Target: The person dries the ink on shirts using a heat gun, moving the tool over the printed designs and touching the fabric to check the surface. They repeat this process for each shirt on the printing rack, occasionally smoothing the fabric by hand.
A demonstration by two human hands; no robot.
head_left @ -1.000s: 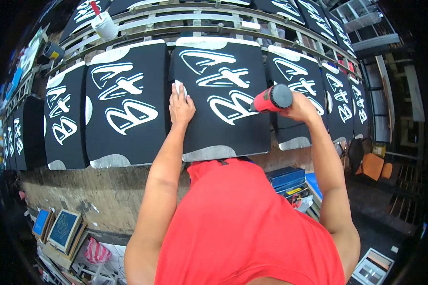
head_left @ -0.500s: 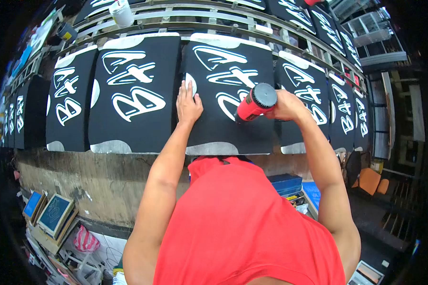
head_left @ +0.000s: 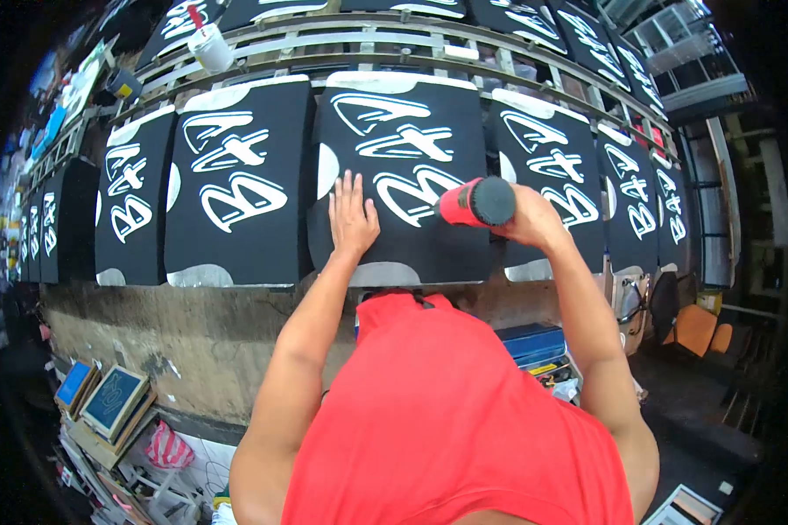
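Note:
A black cloth panel [head_left: 429, 254] with white brush-style lettering [head_left: 416, 197] lies over a board directly in front of me. On its left part my left hand [head_left: 352, 214] rests flat, fingers stretched out, just below a pale rounded patch [head_left: 327, 171] at the edge. My right hand [head_left: 530, 217] is wrapped round a red heat-gun-like tool [head_left: 464, 202] with a dark round rear end. The tool's nose points left, over the lowest letter of the panel. Its handle is mostly hidden by my fingers.
Similar lettered black panels stand to the left [head_left: 236, 236] and right [head_left: 547, 210]. Behind them runs a metal rail frame [head_left: 359, 58] with a white container [head_left: 210, 49] on it. Framed screens [head_left: 116, 401] lie at the lower left, a blue box [head_left: 534, 344] at the lower right.
My left hand has slid lower on the panel, uncovering the pale patch. The red tool moved down and left, then back up and right over the lettering. The camera view has shifted slightly.

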